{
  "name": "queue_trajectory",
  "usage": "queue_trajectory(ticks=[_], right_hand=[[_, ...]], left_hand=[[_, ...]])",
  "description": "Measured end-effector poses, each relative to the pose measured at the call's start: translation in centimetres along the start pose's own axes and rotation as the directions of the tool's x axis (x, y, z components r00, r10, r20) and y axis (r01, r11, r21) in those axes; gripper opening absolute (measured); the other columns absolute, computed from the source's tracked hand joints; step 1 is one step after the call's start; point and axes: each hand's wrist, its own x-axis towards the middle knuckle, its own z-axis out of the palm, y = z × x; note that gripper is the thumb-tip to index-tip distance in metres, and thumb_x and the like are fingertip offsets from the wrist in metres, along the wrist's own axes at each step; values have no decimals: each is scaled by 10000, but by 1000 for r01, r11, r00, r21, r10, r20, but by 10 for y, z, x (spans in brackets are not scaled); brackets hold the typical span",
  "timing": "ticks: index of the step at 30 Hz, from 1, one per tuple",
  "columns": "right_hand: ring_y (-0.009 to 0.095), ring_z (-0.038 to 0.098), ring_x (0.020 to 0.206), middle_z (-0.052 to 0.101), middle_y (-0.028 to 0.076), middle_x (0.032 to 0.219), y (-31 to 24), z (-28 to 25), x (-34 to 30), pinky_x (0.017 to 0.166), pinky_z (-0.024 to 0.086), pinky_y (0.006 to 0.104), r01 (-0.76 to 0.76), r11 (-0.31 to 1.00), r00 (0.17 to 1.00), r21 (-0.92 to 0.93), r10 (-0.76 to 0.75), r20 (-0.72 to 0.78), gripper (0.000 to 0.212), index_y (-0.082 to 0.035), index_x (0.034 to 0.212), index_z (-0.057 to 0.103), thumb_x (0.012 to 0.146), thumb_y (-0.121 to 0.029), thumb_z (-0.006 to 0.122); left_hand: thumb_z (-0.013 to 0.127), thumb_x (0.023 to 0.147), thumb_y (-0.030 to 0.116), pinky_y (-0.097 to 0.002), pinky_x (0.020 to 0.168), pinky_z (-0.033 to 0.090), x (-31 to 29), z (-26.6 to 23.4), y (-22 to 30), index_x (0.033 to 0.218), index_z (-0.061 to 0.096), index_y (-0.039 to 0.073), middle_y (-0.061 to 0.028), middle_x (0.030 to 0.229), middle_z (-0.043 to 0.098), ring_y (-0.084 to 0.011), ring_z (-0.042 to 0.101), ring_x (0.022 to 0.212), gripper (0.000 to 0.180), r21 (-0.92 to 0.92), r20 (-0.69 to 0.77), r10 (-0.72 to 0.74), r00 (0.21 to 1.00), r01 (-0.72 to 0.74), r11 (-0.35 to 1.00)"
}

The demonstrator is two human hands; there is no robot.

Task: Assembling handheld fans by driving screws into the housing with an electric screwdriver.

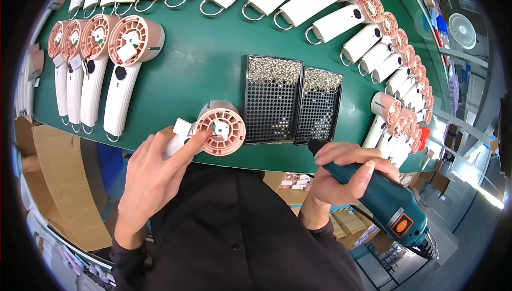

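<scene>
My left hand [160, 171] grips a handheld appliance at the table's near edge; its index finger reaches onto the slotted face of the round pink head [223, 133]. A small white square piece [182, 127] sticks up beside the fingers, and the white handle is mostly hidden under the hand. In my right hand [349, 176] is a teal electric screwdriver [392, 197], its dark nose at the near edge of the right-hand screw tray [318, 107]. The left-hand screw tray [271, 99] stands against it. Both black trays hold loose silver screws at the far end and several in their holes.
Several similar pink-and-white appliances [122, 78] lie at the left on the green table [186, 62]. A long curved row of more [336, 22] runs along the far and right sides. Cardboard boxes [69, 184] stand below the left edge. A cord hangs from the screwdriver's rear.
</scene>
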Motion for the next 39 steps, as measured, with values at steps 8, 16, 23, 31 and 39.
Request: queue_trajectory(ticks=[8,16,23,31,39], right_hand=[[238,487,371,454,118,632,-26,10,6,339,471,359,136,989,983,51,-129,-127,190,-77,1057,337,944,-206,420],[198,402,347,436,111,649,-41,68,8,324,397,329,275,926,926,258,-327,189,273,-30,1072,386,942,-270,404],[238,435,356,448,139,669,-34,92,7,340,439,358,278,924,879,263,-355,319,264,-25,1078,353,960,-257,395],[244,484,367,472,146,652,-15,101,6,346,470,361,154,985,897,77,-171,407,217,-76,1016,303,930,-215,446],[240,559,467,532,115,656,-12,97,3,425,503,356,34,990,940,140,-80,333,341,-86,950,305,936,-291,577]], left_hand=[[646,774,39,-378,705,489,-1,-7,-1,1307,566,251,-144,1009,547,-284,560,779,579,-2,53,7,999,-7,1000],[613,753,21,-349,676,490,-5,-5,-8,1360,509,274,-142,1034,538,-245,533,738,666,-11,61,50,997,-50,999],[598,706,-1,-315,615,482,-7,-3,-14,1360,512,265,-126,1006,527,-218,502,690,712,-7,15,96,995,-96,995],[592,725,59,-298,610,491,-8,1,-20,1363,508,246,-134,1011,532,-203,512,697,671,40,-13,131,991,-131,991],[671,799,249,-290,758,449,-8,-11,-27,1219,504,-47,-78,934,546,-193,551,832,540,10,28,108,994,-108,994]])
